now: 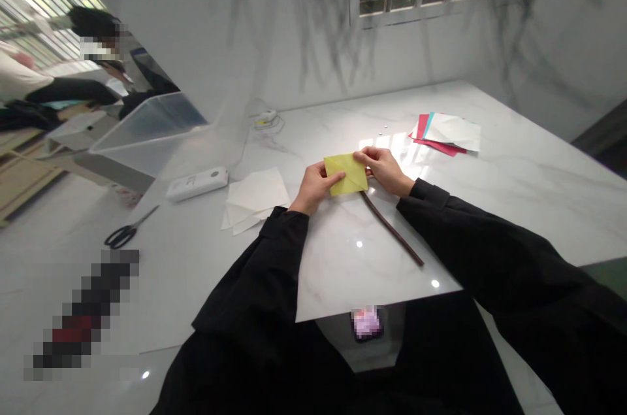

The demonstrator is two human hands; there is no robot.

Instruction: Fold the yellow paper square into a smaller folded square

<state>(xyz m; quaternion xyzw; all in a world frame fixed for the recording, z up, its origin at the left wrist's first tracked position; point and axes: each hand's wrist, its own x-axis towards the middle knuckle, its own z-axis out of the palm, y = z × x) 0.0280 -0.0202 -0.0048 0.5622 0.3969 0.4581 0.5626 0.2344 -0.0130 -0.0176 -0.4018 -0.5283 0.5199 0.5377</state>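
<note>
A folded yellow-green sheet of paper (347,173) is held just above the white marble table (514,193). My left hand (316,187) pinches its left edge. Its right edge and top corner are pinched by my right hand (385,168). Both arms wear black sleeves. A thin dark brown stick (392,229) lies on the table below the paper, running diagonally toward the near edge.
White paper sheets (255,198) lie left of my hands, with a white remote-like device (197,183) and black scissors (128,229) farther left. Red, blue and white sheets (448,134) lie at the right. A clear plastic box (151,127) stands back left. A person sits beyond it.
</note>
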